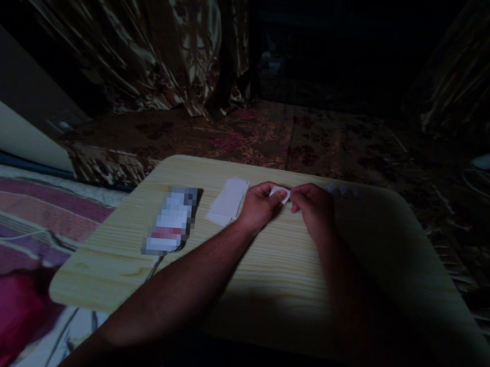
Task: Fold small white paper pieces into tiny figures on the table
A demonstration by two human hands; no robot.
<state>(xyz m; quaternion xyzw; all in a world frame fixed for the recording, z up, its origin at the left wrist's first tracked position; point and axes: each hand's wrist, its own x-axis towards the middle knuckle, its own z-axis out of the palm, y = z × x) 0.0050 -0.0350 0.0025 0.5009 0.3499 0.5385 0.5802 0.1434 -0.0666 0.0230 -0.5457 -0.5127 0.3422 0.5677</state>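
Fingertips of left hand [259, 205] and right hand [314, 207] pinched together on one small white paper piece [280, 193] above the table [263, 275].

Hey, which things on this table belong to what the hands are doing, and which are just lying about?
In use: small white slip, pinched between left hand and right hand; probably the white paper stack beside them.
Lying about: blurred flat object on the wooden table; pale scrap at the far edge, too dim to identify.

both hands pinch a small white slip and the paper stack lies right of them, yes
No: the head view shows the paper stack left of them, beside the left hand. That hand and the right hand do pinch the small white slip.
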